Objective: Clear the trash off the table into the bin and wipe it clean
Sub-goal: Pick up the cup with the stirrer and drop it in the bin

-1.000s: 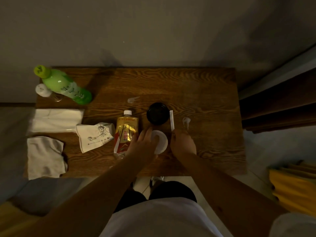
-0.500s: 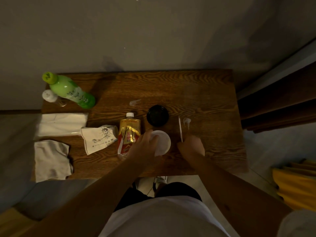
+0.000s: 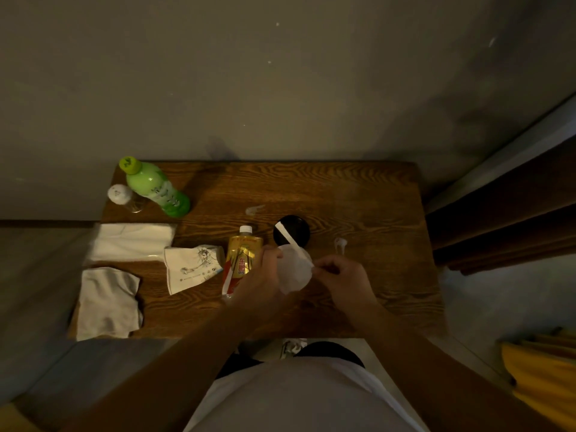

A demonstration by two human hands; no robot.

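Over the wooden table [image 3: 358, 194] my left hand [image 3: 260, 277] holds a round white lid [image 3: 294, 271] by its left edge, lifted and tilted. My right hand [image 3: 338, 274] pinches the near end of a thin white straw [image 3: 291, 240], which slants up and left across the lid. A black round cup [image 3: 296, 229] stands just behind them. A gold bottle [image 3: 241, 258] lies flat left of my left hand, beside a crumpled printed paper bag [image 3: 191, 268]. Two small clear plastic scraps lie on the wood: one [image 3: 255, 209] at centre and another [image 3: 340, 244] to the right.
A green bottle [image 3: 154, 188] and a small clear cup with a white lid [image 3: 123, 198] stand at the back left corner. A white tissue pack [image 3: 132, 241] and a grey cloth [image 3: 107, 302] sit at the left edge. A wall runs behind; a dark curtain hangs right.
My left hand has lifted the white lid off the table. My right hand picked up the straw and swung it left, over the lid. The camera view shifted downward.
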